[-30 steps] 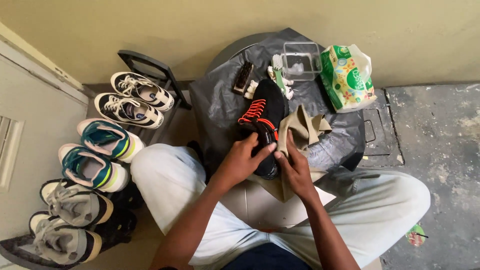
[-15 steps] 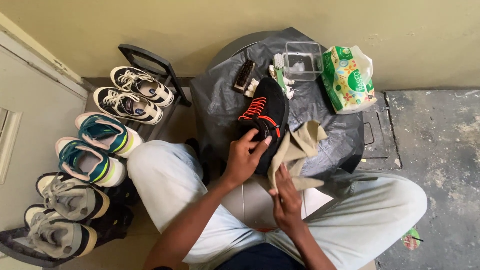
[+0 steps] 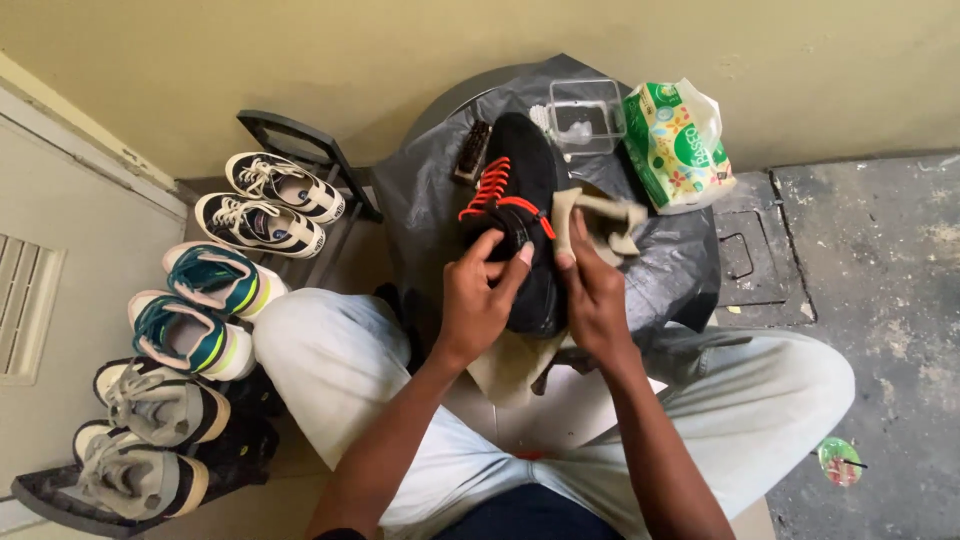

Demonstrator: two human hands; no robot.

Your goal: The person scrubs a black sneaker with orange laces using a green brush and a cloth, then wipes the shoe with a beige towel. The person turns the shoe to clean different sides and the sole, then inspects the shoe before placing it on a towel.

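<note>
A black shoe (image 3: 528, 180) with orange-red laces lies on a black plastic sheet (image 3: 420, 200) that covers a small round table in front of me. My left hand (image 3: 480, 300) grips the shoe's near end, fingers curled over its opening. My right hand (image 3: 590, 295) presses a beige cloth (image 3: 600, 215) against the shoe's right side. More of the beige cloth hangs below the shoe between my knees.
A clear plastic box (image 3: 585, 115), a dark brush (image 3: 472, 150) and a green tissue pack (image 3: 678, 145) sit at the table's far side. Several pairs of sneakers (image 3: 215, 300) line a rack on the left. A wall runs behind; a floor hatch (image 3: 755, 265) lies to the right.
My right hand rose from below the shoe and now holds the cloth against its side. The left hand stayed on the shoe.
</note>
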